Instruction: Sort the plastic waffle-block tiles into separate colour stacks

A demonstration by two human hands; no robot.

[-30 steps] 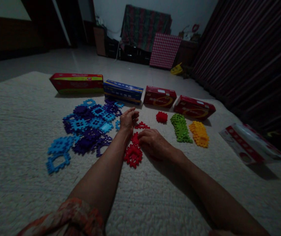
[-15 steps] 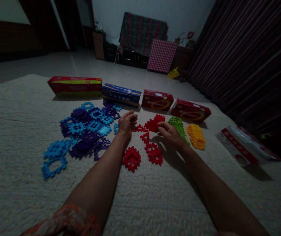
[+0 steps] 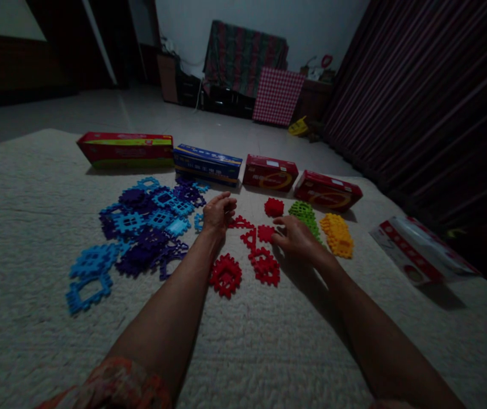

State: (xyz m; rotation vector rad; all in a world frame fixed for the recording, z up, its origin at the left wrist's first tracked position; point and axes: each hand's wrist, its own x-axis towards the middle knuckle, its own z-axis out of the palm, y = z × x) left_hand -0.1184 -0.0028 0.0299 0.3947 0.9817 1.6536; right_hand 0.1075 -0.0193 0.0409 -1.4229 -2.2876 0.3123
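Red toothed building pieces lie in a loose group between my hands. My right hand (image 3: 295, 237) is at the right edge of a small red square piece (image 3: 265, 233), its thumb and a finger appearing to pinch that edge. Just beyond, another red piece (image 3: 274, 207) rests on the mat. My left hand (image 3: 220, 213) is held with its fingers loosely stretched and apart, holding nothing, beside a red triangular piece (image 3: 241, 222). A second red triangle (image 3: 249, 239), linked-looking red pieces (image 3: 265, 266) and a round-looking red piece (image 3: 226, 275) lie nearer me.
Blue pieces (image 3: 94, 260) and purple pieces (image 3: 143, 253) are heaped at left. Green pieces (image 3: 305, 216) and yellow pieces (image 3: 337, 236) sit at right. Behind stand a long red box (image 3: 128, 150), a blue box (image 3: 207, 165) and two dark red boxes (image 3: 270, 172). A clear package (image 3: 422, 250) lies far right.
My right hand has moved slightly nearer me with the small red square piece. That piece now lies apart from the other red piece behind it. My left hand has barely moved.
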